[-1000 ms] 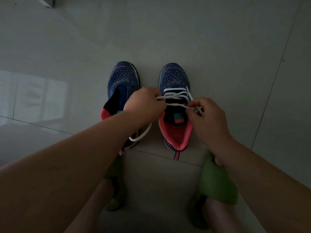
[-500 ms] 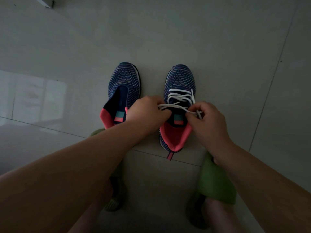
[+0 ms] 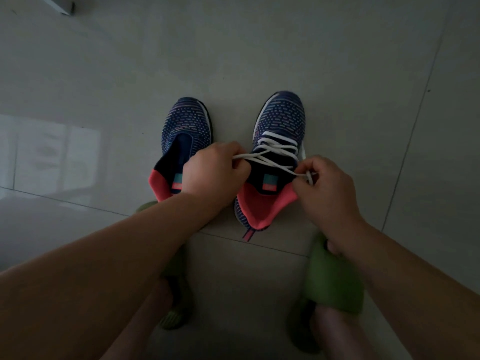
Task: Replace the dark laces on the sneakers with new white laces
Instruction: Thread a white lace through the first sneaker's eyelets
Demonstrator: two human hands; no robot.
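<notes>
Feet in green slippers [image 3: 335,284] sit nearest. Beyond them, the left hand [image 3: 211,172] and right hand [image 3: 322,189] each pinch an end of the white lace [image 3: 270,157], pulled taut between them over the right sneaker [image 3: 275,157] (mostly laced). Left of the grip, the other sneaker [image 3: 181,136] remains unlaced.

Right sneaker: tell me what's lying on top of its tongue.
White lace crosses the right sneaker tongue in several rows; the left hand and right hand each grip an end. The teal tongue label shows. The eyelets cannot be made out.
</notes>
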